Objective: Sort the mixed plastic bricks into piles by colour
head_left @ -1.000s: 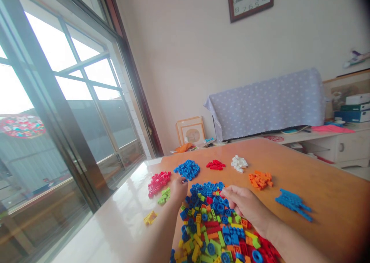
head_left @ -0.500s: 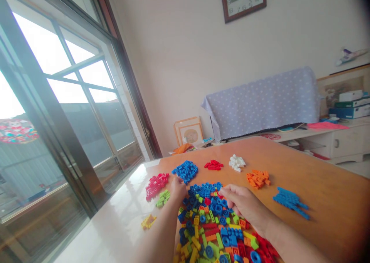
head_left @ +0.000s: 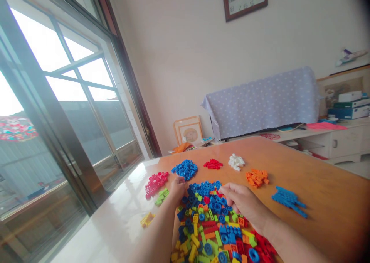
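A big mixed heap of coloured plastic bricks [head_left: 215, 226] lies on the wooden table [head_left: 326, 201] just before me. My left hand [head_left: 177, 189] rests at the heap's far left edge, fingers curled down among blue bricks, close to the round blue pile [head_left: 185, 169]. My right hand [head_left: 244, 203] lies over the heap's upper right, fingers bent and pinched at small pieces near a red brick. What either hand holds is hidden by the fingers.
Sorted piles ring the heap: pink [head_left: 156, 182], green [head_left: 162, 196], yellow [head_left: 147, 219], red [head_left: 213, 164], white [head_left: 236, 162], orange [head_left: 256, 177], long blue pieces [head_left: 287, 201]. A window [head_left: 66, 112] is at left, a cloth-covered object [head_left: 263, 101] and cabinet behind.
The view has shifted slightly. Both hands stay at the heap's far edge, with only small finger movement among the blue bricks.
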Tool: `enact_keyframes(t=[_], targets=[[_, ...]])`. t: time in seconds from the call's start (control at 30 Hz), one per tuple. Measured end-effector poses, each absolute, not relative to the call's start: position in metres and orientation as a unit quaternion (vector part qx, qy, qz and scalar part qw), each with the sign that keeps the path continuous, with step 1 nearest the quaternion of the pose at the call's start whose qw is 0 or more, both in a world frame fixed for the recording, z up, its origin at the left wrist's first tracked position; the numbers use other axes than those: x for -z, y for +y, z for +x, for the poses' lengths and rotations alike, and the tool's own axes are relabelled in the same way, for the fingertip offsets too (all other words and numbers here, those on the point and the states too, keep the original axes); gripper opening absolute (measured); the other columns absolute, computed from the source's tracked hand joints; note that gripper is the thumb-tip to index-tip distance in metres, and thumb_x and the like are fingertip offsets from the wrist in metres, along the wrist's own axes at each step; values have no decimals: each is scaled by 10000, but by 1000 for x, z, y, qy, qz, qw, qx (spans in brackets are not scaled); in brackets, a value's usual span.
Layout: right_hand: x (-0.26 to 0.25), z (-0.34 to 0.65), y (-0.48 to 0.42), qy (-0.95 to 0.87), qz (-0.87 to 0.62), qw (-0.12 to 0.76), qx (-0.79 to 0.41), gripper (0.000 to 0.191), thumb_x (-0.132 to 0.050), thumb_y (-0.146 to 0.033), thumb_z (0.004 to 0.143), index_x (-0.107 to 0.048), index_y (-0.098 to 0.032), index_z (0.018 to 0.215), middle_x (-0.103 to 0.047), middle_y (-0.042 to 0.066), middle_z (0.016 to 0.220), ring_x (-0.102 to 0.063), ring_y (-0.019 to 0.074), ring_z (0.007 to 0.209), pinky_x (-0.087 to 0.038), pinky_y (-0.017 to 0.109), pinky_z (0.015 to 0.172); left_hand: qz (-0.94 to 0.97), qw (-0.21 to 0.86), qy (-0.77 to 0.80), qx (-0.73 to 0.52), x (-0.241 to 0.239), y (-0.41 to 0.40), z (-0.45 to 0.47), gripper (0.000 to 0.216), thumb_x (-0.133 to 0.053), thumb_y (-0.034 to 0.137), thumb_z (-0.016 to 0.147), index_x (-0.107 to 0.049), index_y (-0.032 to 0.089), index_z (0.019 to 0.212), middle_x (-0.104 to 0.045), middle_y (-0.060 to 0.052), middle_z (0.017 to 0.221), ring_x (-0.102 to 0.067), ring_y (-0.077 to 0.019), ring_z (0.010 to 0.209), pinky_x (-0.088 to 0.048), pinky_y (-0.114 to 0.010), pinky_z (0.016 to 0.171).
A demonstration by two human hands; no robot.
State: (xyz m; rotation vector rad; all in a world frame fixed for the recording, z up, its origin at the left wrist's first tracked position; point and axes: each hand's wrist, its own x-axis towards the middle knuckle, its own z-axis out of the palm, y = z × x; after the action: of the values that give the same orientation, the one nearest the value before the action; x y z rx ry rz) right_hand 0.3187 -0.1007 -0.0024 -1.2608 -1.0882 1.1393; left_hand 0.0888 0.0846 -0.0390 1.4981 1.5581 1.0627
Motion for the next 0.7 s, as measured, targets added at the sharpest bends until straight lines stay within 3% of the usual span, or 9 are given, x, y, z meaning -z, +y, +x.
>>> enact_keyframes(t=[0.3, 0.47, 0.63, 0.7], targets=[[5, 318, -100, -456, -539, 532, -466, 371, -608, -556, 807, -607, -189, 752, -497, -60, 584, -325, 56, 454, -235, 219, 458, 619, 359, 606, -348, 20, 51, 70, 340, -609, 189, 788, -633, 125, 1121, -691, -116, 1031, -637, -153, 740, -458, -231, 606], [5, 316, -102, -456, -538, 534, -466, 378, -601, -564, 807, -640, -188, 809, -499, -58, 582, -326, 60, 450, -228, 219, 450, 661, 318, 609, -303, 22, 29, 59, 349, -695, 207, 732, -681, 139, 1074, -701, -108, 1064, -656, -187, 810, -455, -251, 663], [5, 315, -103, -463, -548, 527, -456, 390, -600, -577, 804, -569, -197, 722, -484, -61, 586, -324, 61, 450, -238, 224, 456, 680, 290, 606, -293, 26, 17, 57, 264, -740, 150, 646, -727, 150, 910, -708, -75, 928, -629, -232, 916, -435, -265, 720], [4, 315, -104, -469, -549, 526, -450, 393, -588, -579, 812, -546, -201, 712, -482, -60, 597, -335, 66, 464, -260, 225, 468, 674, 298, 605, -302, 24, 12, 58, 281, -719, 176, 685, -724, 141, 964, -705, -78, 907, -629, -222, 871, -433, -272, 702]])
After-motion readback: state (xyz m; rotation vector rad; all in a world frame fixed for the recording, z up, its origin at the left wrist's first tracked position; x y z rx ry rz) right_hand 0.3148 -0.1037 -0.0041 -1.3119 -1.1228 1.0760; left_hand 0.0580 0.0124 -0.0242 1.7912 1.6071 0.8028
